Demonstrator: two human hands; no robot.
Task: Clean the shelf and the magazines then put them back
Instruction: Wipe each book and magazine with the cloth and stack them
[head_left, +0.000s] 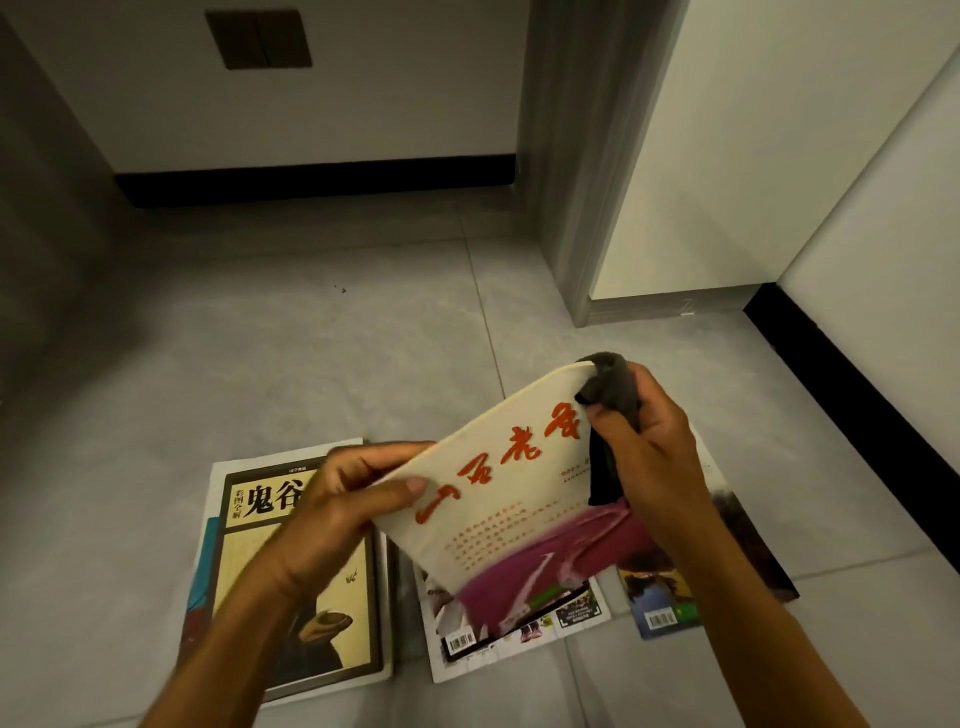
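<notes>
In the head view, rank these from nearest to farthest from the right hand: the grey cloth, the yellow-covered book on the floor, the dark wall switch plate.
1. grey cloth: gripped in the right hand, at the held magazine's top corner.
2. yellow-covered book: on the floor, lower left, under the left forearm.
3. dark wall switch plate: on the far wall, upper left.

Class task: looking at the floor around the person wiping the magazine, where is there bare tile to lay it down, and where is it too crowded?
Bare floor lies between the yellow book and the black skirting, and right of the right hand towards the wall. Beneath the held magazine, other magazines crowd the floor.
</notes>
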